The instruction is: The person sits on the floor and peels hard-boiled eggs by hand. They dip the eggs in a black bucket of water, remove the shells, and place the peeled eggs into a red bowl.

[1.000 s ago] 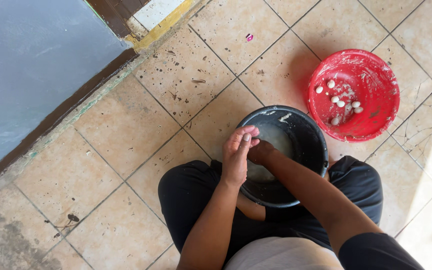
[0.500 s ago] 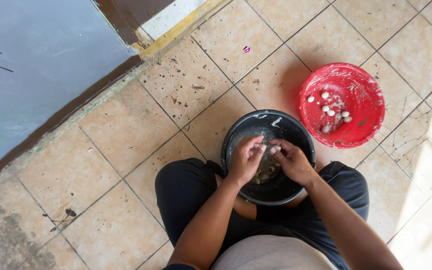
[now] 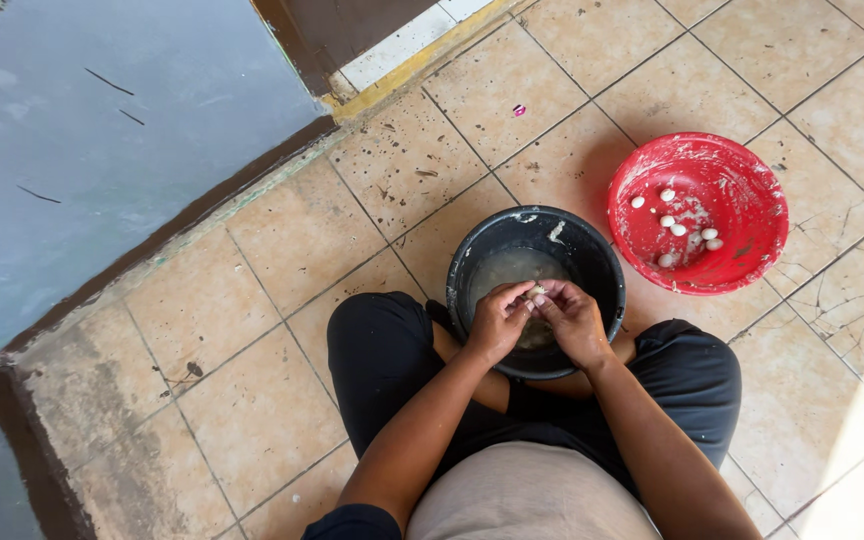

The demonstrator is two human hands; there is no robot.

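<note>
Sharp daylight, sun glare lower right

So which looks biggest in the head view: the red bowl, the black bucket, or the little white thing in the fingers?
1. Black bucket and red bowl: they look about the same width, too close to rank, and the hands hide part of the bucket.
2. White thing, pinched between both hands: by far the smallest.
</note>
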